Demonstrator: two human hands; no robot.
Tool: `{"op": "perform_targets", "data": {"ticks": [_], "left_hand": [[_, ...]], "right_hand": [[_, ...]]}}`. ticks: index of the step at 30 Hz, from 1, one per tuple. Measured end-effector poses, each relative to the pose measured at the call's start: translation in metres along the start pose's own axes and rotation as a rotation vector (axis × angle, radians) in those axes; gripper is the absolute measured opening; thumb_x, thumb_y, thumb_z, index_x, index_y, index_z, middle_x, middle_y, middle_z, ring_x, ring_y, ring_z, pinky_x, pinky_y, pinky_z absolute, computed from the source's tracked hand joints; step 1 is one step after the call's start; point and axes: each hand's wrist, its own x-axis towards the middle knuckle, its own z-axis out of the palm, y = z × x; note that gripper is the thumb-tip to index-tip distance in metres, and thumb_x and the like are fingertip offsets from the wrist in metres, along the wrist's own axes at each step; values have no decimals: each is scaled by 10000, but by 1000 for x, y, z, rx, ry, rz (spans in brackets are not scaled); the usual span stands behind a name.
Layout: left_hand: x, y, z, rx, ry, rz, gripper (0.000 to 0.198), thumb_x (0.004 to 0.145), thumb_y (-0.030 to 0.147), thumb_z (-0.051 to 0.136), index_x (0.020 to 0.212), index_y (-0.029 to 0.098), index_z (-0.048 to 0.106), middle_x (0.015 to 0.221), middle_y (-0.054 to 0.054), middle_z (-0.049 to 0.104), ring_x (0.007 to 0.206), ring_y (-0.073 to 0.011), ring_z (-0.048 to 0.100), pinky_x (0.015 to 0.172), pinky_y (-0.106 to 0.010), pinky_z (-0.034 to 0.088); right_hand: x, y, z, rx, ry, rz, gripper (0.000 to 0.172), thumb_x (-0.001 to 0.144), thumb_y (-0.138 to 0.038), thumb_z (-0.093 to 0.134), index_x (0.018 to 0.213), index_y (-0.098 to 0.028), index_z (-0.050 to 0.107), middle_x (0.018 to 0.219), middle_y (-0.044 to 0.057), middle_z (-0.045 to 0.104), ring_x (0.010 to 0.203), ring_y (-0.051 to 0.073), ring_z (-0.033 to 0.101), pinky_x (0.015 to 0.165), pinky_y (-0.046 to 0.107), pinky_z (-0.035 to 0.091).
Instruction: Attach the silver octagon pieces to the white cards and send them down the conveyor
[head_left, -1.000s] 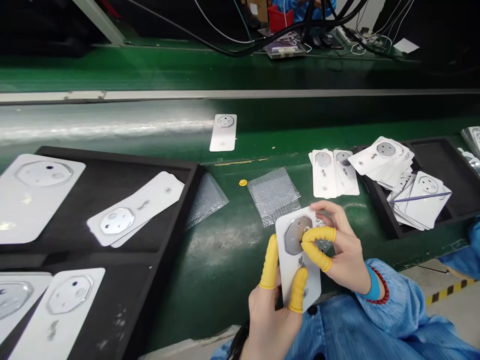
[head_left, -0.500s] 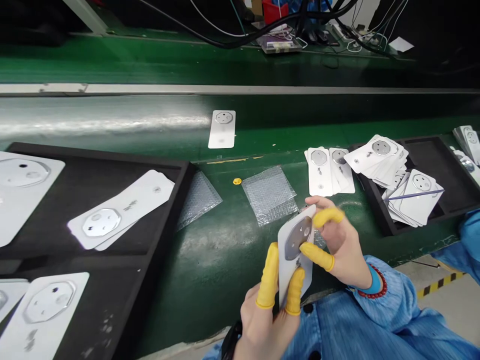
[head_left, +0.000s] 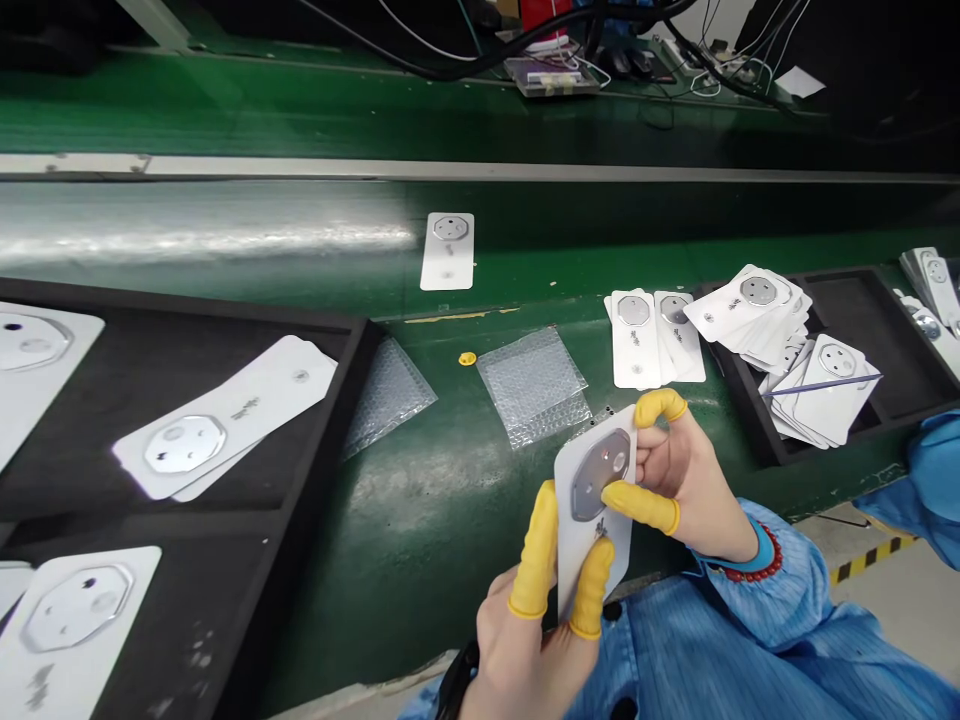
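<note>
The card (head_left: 581, 540) is pinched up off the green bench (head_left: 420, 520), just short of the bubble wrap (head_left: 529, 385). The left hand (head_left: 525, 650) clamps its lower part between yellow-cotted fingers (head_left: 532, 555). The right hand (head_left: 701, 490) has shifted since a moment ago: one finger now hooks the far edge, another presses below the silver lens (head_left: 596, 480).

Shiny metal disc (head_left: 596, 480) on smooth white card (head_left: 577, 540)
Yellow rubber finger cots (head_left: 534, 555), crinkly clear bubble wrap (head_left: 531, 385), matt black foam tray (head_left: 322, 440), glossy green bench (head_left: 420, 530)
</note>
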Motion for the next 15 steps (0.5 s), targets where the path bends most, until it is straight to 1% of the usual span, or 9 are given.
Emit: {"op": "perform_targets", "data": {"ticks": [2,4,6,8,10,13,15], "left_hand": [[-1,0,0,-42,-7,18,419,785,83,691,1191,178,649,703,-9,762,497,-154,686,512,-233,584],[0,2,2,-112,-23,28,534,798,80,680,1310,199,584,777,-13,780,532,-149,702,561,-237,603],[1,7,5,-202,-3,-28,597,808,124,695,1372,241,536,814,-3,787,557,-148,713,589,-239,612],[3,15,6,-288,30,-147,625,804,172,718,1385,294,521,810,22,787,542,-139,704,577,-231,611],[4,23,7,-341,40,-290,602,796,203,735,1355,327,550,789,41,783,512,-129,689,544,-218,602],[10,30,3,-424,5,-500,614,773,250,763,1347,314,555,773,36,781,513,-139,695,507,-208,593],[19,31,1,-500,-49,-613,616,757,293,779,1334,287,563,751,24,775,533,-155,707,490,-207,589]], "right_hand": [[0,-3,0,1,1,19,411,802,-57,726,971,-252,405,854,-58,685,734,37,679,684,133,547],[0,-7,0,9,-15,52,416,801,-62,730,956,-250,393,833,-61,686,721,42,679,661,135,550],[0,-11,0,14,-28,81,418,807,-78,731,938,-251,374,810,-64,686,697,49,677,630,142,553],[-1,-14,1,-6,-11,86,425,809,-97,735,922,-254,357,795,-67,680,678,56,672,611,153,552],[-1,-14,3,-48,33,78,443,797,-110,752,912,-255,349,801,-63,675,672,60,667,611,161,548],[-1,-12,1,-78,81,84,464,776,-144,781,915,-256,353,813,-58,668,672,64,669,615,162,543],[0,-8,-2,-64,57,118,456,784,-186,781,943,-259,361,829,-54,662,684,71,676,633,173,550]]}}
